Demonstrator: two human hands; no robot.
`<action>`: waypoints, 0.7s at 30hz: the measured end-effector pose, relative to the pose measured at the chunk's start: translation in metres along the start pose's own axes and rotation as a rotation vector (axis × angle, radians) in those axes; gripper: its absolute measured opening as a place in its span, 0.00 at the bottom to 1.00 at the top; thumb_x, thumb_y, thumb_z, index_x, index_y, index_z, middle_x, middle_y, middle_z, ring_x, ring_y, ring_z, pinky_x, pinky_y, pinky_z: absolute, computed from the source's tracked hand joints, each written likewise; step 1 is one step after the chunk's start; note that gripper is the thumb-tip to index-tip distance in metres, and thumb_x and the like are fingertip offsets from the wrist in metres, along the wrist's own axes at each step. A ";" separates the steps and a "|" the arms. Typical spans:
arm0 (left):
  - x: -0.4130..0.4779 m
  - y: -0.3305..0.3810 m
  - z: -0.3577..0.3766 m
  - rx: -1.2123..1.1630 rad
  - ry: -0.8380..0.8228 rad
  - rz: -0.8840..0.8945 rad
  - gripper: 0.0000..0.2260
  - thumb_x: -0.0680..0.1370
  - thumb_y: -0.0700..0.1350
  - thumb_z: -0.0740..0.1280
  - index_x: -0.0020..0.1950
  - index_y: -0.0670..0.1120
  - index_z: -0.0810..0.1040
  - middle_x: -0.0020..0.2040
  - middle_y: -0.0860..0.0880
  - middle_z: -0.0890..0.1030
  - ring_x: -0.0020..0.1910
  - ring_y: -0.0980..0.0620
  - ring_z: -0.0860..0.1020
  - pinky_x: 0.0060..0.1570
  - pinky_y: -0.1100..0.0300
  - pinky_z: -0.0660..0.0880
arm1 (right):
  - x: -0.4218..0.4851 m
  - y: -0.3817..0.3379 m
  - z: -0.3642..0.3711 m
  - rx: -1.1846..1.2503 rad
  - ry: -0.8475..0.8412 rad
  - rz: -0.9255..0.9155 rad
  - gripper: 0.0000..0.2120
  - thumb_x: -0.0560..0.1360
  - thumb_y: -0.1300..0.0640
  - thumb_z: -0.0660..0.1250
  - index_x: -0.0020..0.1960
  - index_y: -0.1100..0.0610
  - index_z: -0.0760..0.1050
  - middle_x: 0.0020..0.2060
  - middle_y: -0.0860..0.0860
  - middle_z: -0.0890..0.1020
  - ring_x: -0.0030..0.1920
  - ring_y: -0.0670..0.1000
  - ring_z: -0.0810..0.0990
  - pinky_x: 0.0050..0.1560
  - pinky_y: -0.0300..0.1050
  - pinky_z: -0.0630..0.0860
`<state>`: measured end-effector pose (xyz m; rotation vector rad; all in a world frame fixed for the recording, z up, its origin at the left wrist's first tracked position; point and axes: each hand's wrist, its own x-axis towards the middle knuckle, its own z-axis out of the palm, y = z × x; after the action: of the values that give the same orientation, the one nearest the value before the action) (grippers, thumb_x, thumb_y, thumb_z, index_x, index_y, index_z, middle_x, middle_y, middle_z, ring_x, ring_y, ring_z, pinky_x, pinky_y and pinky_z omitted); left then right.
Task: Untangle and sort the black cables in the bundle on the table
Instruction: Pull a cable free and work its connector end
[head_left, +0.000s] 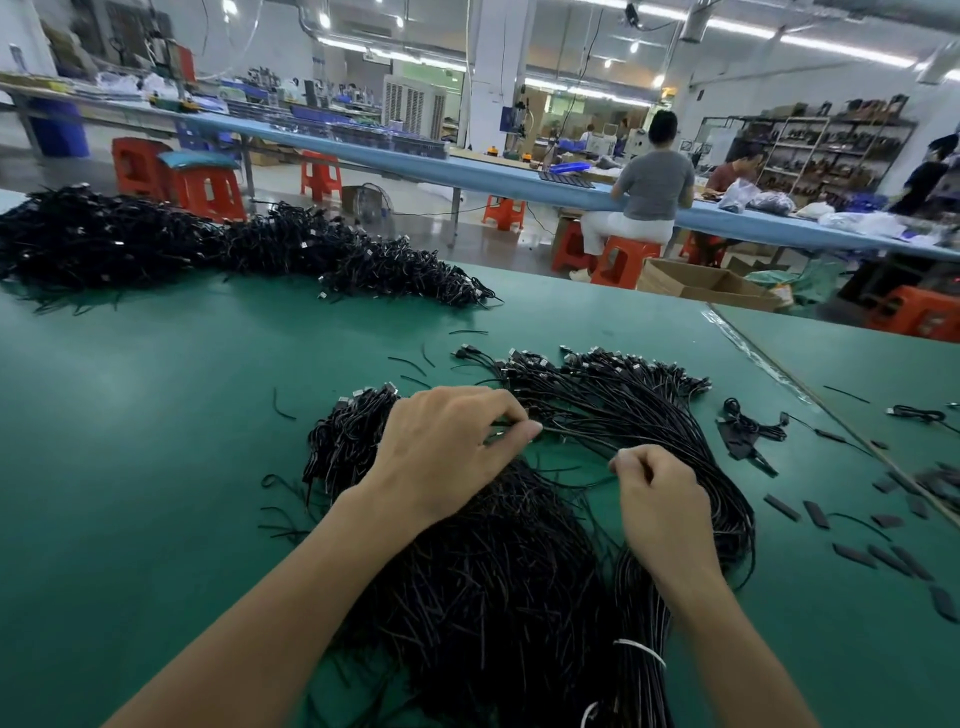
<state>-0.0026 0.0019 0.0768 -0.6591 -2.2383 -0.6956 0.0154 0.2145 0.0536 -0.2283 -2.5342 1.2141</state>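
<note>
Black cable (576, 439) pinched between my left fingers (522, 429) and right fingers (631, 461), I should draw it slowly clear of the bundle (493, 571) beneath.

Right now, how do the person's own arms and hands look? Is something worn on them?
The left forearm and the right forearm are uncovered down to the picture's edge; no sleeve shows. The left grip and the right grip are bare hands: no gloves, and no ring, watch or bracelet that I can see. No markings show.
</note>
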 end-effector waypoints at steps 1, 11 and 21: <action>0.001 -0.002 -0.001 0.023 -0.018 -0.024 0.12 0.78 0.59 0.66 0.44 0.55 0.84 0.32 0.63 0.78 0.30 0.62 0.76 0.30 0.62 0.75 | 0.002 0.002 -0.001 0.011 0.017 0.020 0.12 0.82 0.55 0.59 0.44 0.54 0.77 0.27 0.48 0.74 0.21 0.42 0.66 0.20 0.34 0.62; -0.019 -0.022 0.001 -0.731 -1.070 -0.544 0.27 0.81 0.65 0.57 0.33 0.48 0.79 0.23 0.55 0.64 0.21 0.56 0.59 0.27 0.63 0.62 | 0.001 0.003 0.003 0.269 -0.232 -0.133 0.13 0.83 0.52 0.58 0.46 0.49 0.80 0.24 0.39 0.71 0.25 0.41 0.66 0.28 0.31 0.63; -0.002 -0.001 -0.005 -1.803 -0.229 -0.802 0.18 0.81 0.55 0.59 0.40 0.48 0.82 0.27 0.56 0.61 0.22 0.61 0.58 0.17 0.69 0.58 | -0.017 -0.019 0.037 0.043 -0.561 -0.274 0.12 0.81 0.49 0.63 0.42 0.44 0.81 0.25 0.45 0.70 0.27 0.46 0.65 0.29 0.42 0.62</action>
<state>0.0000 -0.0029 0.0784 -0.4842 -1.3749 -3.1815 0.0178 0.1714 0.0433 0.5269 -2.8576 1.3602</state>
